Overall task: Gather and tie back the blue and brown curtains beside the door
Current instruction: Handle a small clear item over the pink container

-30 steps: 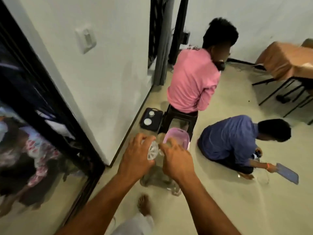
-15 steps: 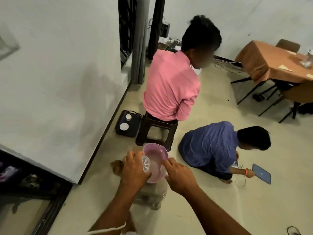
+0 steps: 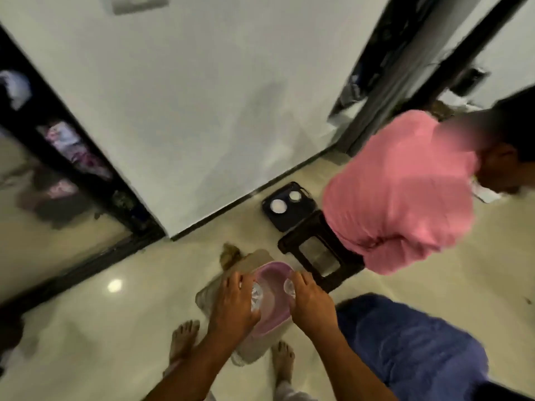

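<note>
A dark hanging strip, perhaps a curtain, shows blurred beside the doorway at the upper right, far from both hands. Over a pink basin on the floor, my left hand grips a crinkled clear plastic container. My right hand pinches a small clear round piece at the basin's right side. The two hands are a short gap apart.
A person in a pink shirt sits on a dark stool. Another person in blue crouches at the lower right. A black tray lies by the white wall. A glass door stands at the left. My bare feet flank the basin.
The view has swung down and tilted. My hands, close together on the clear container before, have drawn apart, each holding a clear piece over the basin.
</note>
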